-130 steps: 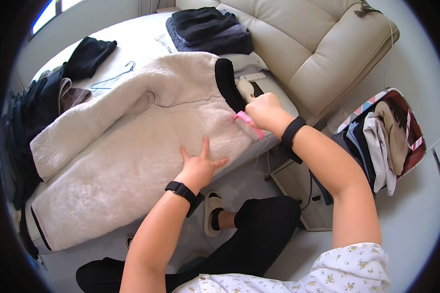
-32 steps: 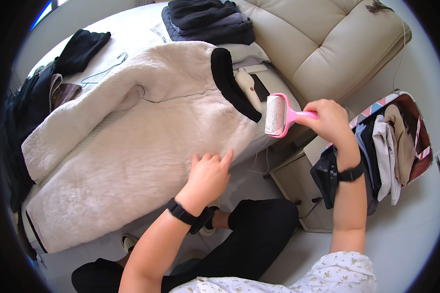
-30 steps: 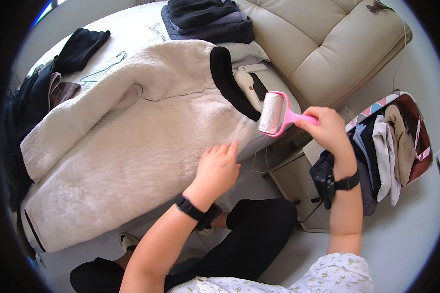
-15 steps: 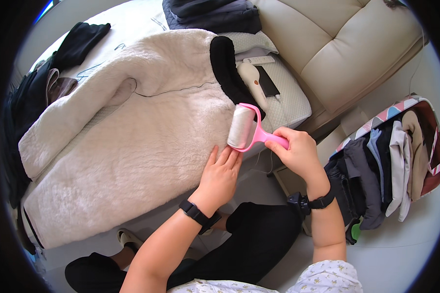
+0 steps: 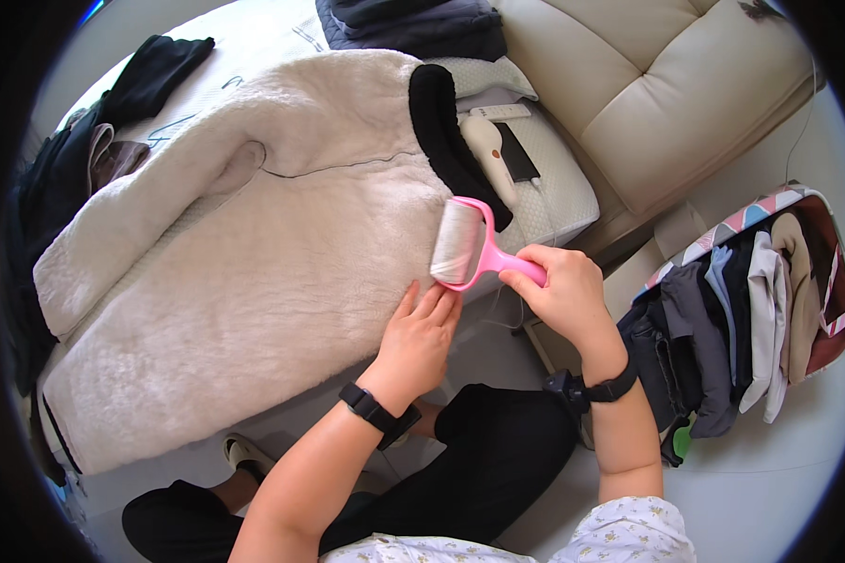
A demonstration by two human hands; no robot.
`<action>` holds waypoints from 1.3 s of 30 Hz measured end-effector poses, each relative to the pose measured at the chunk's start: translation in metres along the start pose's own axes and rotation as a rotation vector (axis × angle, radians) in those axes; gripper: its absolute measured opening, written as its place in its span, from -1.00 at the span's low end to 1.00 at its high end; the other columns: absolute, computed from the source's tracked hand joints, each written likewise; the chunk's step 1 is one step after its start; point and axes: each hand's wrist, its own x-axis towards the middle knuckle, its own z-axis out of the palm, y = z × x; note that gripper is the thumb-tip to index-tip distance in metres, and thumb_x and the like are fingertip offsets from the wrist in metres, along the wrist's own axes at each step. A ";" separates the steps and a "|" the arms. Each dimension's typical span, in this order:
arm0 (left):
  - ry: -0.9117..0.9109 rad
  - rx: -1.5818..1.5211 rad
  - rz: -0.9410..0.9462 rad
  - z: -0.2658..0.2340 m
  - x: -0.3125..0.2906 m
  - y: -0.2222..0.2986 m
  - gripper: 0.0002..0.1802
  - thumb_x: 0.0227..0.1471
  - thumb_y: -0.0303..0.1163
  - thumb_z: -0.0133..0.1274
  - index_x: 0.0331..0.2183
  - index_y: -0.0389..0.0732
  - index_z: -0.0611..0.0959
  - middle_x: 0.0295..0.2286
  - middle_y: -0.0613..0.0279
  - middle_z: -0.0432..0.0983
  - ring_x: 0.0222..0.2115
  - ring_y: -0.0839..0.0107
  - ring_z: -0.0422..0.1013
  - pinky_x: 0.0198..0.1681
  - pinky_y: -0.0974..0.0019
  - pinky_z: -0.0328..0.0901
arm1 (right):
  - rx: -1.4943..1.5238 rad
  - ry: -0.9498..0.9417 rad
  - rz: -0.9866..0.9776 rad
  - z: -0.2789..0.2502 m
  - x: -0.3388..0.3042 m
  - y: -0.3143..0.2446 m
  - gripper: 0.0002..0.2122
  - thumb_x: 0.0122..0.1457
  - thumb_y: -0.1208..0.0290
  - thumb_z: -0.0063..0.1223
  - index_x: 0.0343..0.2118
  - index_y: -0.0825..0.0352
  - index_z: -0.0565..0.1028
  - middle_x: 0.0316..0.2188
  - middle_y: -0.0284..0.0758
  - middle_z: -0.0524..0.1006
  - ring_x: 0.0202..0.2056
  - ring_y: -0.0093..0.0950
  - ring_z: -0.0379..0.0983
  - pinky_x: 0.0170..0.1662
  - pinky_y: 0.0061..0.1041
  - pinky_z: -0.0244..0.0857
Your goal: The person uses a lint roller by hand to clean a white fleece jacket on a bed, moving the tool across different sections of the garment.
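Note:
A cream fleece coat (image 5: 253, 272) with a black collar (image 5: 434, 122) lies spread over the bed. My right hand (image 5: 565, 293) is closed round the pink handle of a lint roller (image 5: 457, 242). The roller's white cylinder rests on the coat's near edge, just below the collar. My left hand (image 5: 417, 336) lies flat with fingers stretched on the coat's edge, its fingertips right by the lower end of the roller.
Past the collar, a white handheld device (image 5: 488, 155), a black phone (image 5: 517, 153) and a white remote (image 5: 500, 112) lie on the bed. Folded dark clothes (image 5: 413, 28) sit by the beige headboard (image 5: 667, 84). At right stands a fabric box (image 5: 826, 357) of folded clothes; black garments (image 5: 150, 84) lie left.
The lint roller and my right hand have shifted slightly to the left on the coat. My left hand stays in nearly the same place. The whole view has moved a little.

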 end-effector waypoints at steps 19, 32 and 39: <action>0.008 0.014 0.039 0.007 -0.007 0.000 -0.09 -0.27 -0.27 0.24 0.17 -0.33 0.37 0.22 0.15 0.19 0.28 0.30 0.03 0.35 -0.01 -0.11 | -0.465 -0.123 -0.324 -0.024 0.019 -0.012 -0.74 -0.12 0.08 0.31 -0.50 0.17 0.66 -0.62 -0.31 0.56 -0.50 -0.27 0.53 -0.44 -0.30 0.34; -0.025 0.019 0.056 0.005 -0.009 -0.002 -0.28 -0.11 -0.31 0.05 0.13 -0.37 0.42 0.20 0.12 0.21 0.29 0.32 0.02 0.36 0.02 -0.14 | -0.791 -0.230 -0.364 -0.026 0.048 -0.033 -0.78 -0.13 0.14 0.31 -0.59 0.20 0.62 -0.61 -0.28 0.58 -0.50 -0.30 0.58 -0.42 -0.34 0.41; -0.066 -0.018 0.041 0.001 -0.009 -0.004 -0.12 -0.27 -0.29 0.23 0.14 -0.35 0.39 0.22 0.13 0.17 0.29 0.30 0.01 0.36 0.02 -0.11 | -0.777 -0.233 -0.407 -0.022 0.057 -0.041 -0.76 -0.17 0.12 0.34 -0.61 0.19 0.61 -0.61 -0.27 0.58 -0.49 -0.31 0.59 -0.41 -0.36 0.42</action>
